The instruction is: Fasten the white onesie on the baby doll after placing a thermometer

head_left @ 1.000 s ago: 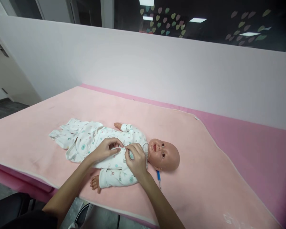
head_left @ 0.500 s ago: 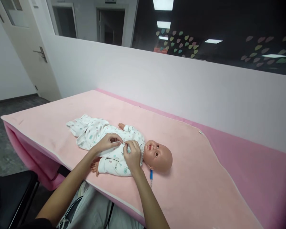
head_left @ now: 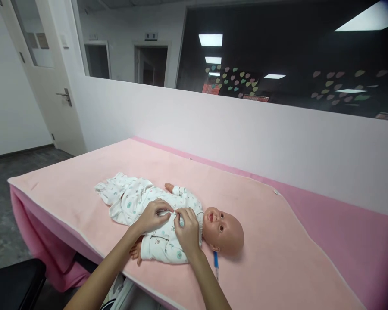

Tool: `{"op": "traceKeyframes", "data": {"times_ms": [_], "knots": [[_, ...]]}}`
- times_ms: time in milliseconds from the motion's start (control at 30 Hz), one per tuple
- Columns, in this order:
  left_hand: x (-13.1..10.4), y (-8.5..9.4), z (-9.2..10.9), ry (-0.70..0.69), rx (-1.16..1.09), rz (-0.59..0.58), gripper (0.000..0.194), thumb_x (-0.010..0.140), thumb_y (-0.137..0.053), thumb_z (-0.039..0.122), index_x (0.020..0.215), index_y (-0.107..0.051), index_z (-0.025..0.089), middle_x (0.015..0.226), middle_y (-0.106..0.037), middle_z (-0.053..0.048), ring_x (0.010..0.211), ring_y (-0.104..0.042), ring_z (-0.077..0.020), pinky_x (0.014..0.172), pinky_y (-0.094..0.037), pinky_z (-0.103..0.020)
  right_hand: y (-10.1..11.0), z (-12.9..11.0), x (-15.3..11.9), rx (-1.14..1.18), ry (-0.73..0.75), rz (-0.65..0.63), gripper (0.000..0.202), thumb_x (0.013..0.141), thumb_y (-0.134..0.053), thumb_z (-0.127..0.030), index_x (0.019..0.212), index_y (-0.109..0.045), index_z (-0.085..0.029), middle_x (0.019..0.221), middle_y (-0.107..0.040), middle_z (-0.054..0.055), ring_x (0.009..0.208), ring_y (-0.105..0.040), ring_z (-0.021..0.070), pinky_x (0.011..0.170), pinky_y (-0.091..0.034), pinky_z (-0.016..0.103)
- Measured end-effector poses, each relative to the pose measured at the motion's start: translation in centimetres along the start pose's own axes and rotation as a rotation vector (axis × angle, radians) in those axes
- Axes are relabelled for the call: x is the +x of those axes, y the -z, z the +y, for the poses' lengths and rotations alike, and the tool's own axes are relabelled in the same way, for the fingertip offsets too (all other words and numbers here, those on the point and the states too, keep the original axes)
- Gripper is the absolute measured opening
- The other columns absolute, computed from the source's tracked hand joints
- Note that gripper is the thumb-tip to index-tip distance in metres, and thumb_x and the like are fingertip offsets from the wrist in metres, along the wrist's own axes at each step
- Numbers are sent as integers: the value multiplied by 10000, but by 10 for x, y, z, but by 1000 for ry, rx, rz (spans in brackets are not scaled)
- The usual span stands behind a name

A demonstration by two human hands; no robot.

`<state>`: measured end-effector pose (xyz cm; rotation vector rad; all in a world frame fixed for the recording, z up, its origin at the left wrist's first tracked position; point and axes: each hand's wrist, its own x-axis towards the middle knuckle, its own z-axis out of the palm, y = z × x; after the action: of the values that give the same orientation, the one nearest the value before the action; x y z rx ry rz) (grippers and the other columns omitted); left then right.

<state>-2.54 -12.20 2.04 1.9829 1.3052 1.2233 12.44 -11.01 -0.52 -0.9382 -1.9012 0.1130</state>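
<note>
doll (head_left: 168, 219) lies crosswise, head rightward

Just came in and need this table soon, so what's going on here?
A person is working on a baby doll lying face up on a pink mat. The left hand and right hand both pinch the front of its white romper at the chest. A blue-tipped thermometer lies beside the doll's neck.

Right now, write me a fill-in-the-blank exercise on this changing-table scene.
1. Both hands pinch the front of the doll's ____.
2. The baby doll lies on its ____.
3. The blanket under it is ____.
4. The thin blue-tipped stick lies just below the doll's ____.

Missing words: romper; back; pink; head
</note>
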Motion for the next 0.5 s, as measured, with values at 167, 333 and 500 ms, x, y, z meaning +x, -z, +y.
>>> {"op": "traceKeyframes", "data": {"times_ms": [167, 333, 500], "knots": [[0, 0, -4, -13, -18, -5, 171, 725, -522, 159, 813, -661, 205, 833, -638, -8, 845, -547, -122, 810, -425, -252, 1, -1, 0, -8, 1, 5, 145, 788, -436, -95, 805, -554, -177, 750, -553, 23, 755, -487, 152, 690, -395, 284], [0, 2, -5, -22, -20, -6, 173, 721, -531, 165, 826, -660, 215, 846, -635, -3, 853, -543, -121, 822, -417, -249, 1, 0, 1, -5, 24, 10, 141, 783, -439, -96, 802, -554, -174, 753, -556, 24, 756, -486, 155, 692, -395, 288], [0, 3, -4, -23, -30, -30, 183, 724, -525, 169, 839, -659, 213, 859, -634, -8, 861, -534, -126, 817, -411, -247, 1, -1, 0, -4, 11, 0, 148, 785, -432, -93, 803, -554, -175, 761, -554, 25, 761, -486, 153, 699, -396, 290]]}}
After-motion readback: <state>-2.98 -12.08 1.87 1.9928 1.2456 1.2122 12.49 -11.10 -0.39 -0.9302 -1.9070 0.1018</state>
